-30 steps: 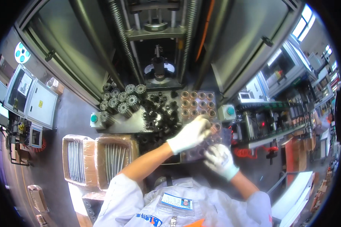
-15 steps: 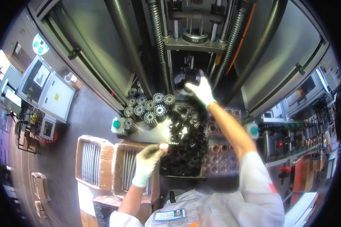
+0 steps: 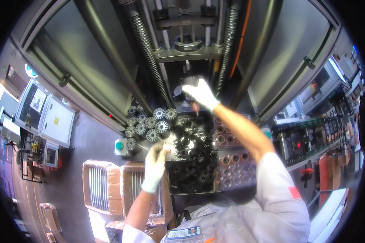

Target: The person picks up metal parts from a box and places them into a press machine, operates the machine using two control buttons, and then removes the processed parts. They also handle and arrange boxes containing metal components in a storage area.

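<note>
Two wrapped cardboard boxes (image 3: 114, 194) filled with thin metal strips (image 3: 97, 188) stand nearest, at the person's left. Just beyond them is the left hand (image 3: 154, 166), gloved in white; its fingertips are pinched together on a small copper-coloured piece (image 3: 167, 149), raised near the table's front. On the right, copper-coloured rings (image 3: 235, 158) sit in rows, partly hidden by the right forearm. Dark toothed pieces (image 3: 194, 135) lie in a heap beside the rings. Farther left, silver toothed cylinders (image 3: 162, 126) stand grouped near a green button (image 3: 119, 145). The right hand (image 3: 200, 95), also gloved, has thumb and fingers partly open around a blurred dark part (image 3: 194, 82), apparently gripped, below the press crossbar (image 3: 188, 54).
</note>
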`<state>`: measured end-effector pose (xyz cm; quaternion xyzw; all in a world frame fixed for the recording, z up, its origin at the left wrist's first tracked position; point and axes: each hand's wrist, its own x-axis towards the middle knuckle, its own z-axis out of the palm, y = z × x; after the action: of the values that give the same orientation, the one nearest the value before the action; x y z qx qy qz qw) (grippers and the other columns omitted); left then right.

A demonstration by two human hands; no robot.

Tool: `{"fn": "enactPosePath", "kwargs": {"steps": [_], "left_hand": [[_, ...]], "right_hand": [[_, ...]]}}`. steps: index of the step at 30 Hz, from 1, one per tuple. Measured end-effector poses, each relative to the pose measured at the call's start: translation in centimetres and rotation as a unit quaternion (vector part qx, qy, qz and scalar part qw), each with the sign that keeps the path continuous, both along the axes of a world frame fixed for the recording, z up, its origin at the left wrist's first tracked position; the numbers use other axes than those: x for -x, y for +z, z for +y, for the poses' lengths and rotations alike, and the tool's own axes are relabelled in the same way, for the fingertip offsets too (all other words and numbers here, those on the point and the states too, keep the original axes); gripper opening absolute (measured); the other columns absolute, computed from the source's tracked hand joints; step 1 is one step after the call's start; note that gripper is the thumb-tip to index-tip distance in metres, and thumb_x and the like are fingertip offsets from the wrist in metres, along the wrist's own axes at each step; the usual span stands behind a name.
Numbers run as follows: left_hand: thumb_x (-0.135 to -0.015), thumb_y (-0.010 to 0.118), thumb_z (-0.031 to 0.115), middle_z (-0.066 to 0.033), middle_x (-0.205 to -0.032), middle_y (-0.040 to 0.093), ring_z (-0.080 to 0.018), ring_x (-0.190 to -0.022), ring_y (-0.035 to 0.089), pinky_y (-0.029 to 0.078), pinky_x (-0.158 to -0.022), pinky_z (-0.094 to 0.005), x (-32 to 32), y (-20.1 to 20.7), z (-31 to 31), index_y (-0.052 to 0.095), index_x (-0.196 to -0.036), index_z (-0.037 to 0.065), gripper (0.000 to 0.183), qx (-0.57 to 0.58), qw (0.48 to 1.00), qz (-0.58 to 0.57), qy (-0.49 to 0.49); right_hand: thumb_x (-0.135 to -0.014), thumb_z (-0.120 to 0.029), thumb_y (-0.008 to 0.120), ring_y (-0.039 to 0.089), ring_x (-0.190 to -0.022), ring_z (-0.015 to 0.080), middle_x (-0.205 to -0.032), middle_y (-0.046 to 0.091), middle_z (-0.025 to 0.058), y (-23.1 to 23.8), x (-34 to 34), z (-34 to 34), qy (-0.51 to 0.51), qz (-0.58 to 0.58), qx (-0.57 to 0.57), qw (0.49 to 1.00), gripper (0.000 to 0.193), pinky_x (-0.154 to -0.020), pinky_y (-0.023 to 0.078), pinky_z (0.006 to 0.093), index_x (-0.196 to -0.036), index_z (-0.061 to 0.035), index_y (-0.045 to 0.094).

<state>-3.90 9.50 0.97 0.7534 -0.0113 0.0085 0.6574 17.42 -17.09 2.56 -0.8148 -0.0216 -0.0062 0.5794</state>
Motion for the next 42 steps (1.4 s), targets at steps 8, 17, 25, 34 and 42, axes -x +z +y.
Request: {"fn": "enactPosePath", "kwargs": {"steps": [8, 17, 25, 34, 42], "left_hand": [[-0.097, 0.062, 0.016, -0.0184, -0.104, 0.060, -0.0374, -0.087, 0.062, 0.052, -0.075, -0.0472, -17.1, -2.1, -7.5, 0.061, -0.099, 0.004, 0.013, -0.416, 0.847, -0.330, 0.008], [-0.092, 0.072, 0.017, -0.0203, -0.091, 0.068, -0.0414, -0.090, 0.065, 0.052, -0.083, -0.0472, -24.1, -5.0, -13.3, 0.070, -0.102, 0.003, 0.018, -0.501, 0.784, -0.358, -0.081], [-0.091, 0.069, 0.014, -0.0198, -0.119, 0.069, -0.0412, -0.117, 0.061, 0.041, -0.111, -0.0472, -26.3, -5.9, -11.1, 0.071, -0.105, 0.000, 0.020, -0.536, 0.782, -0.308, -0.084], [-0.094, 0.072, 0.025, -0.0258, -0.130, 0.063, -0.0435, -0.121, 0.057, 0.043, -0.107, -0.0456, -28.1, -8.6, -10.1, 0.063, -0.117, -0.005, 0.040, -0.547, 0.787, -0.286, -0.020], [-0.097, 0.067, 0.013, -0.0117, -0.114, 0.071, -0.0183, -0.099, 0.065, 0.051, -0.091, -0.0326, -28.6, -7.8, -10.5, 0.062, -0.125, -0.004, 0.033, -0.371, 0.915, -0.135, -0.084]], "right_hand": [[-0.081, -0.051, 0.069, 0.067, -0.092, 0.0428, -0.104, 0.068, 0.0229, 2.6, 24.7, -11.3, 0.125, 0.023, 0.294, 0.947, 0.073, -0.087, 0.052, 0.0477, -0.131, -0.0024, 0.050], [-0.078, -0.044, 0.067, 0.068, -0.100, 0.0353, -0.109, 0.068, 0.0195, 0.8, 38.1, -46.9, -0.359, 0.143, 0.563, 0.731, 0.060, -0.084, 0.053, 0.0489, -0.122, -0.0065, 0.051], [-0.080, -0.033, 0.077, 0.067, -0.109, 0.0346, -0.118, 0.066, 0.0185, -0.3, 36.1, -64.3, -0.426, 0.225, 0.603, 0.635, 0.063, -0.088, 0.053, 0.0478, -0.132, -0.0087, 0.051], [-0.078, -0.031, 0.079, 0.066, -0.114, 0.0340, -0.124, 0.065, 0.0181, -4.4, 35.8, -70.7, -0.432, 0.318, 0.559, 0.633, 0.062, -0.091, 0.055, 0.0462, -0.131, -0.0095, 0.052], [-0.085, -0.047, 0.069, 0.045, -0.133, 0.0376, -0.139, 0.050, 0.0173, -5.3, 36.6, -68.3, -0.428, 0.251, 0.601, 0.626, 0.088, -0.116, 0.026, 0.0526, -0.158, -0.0159, 0.029]]}}
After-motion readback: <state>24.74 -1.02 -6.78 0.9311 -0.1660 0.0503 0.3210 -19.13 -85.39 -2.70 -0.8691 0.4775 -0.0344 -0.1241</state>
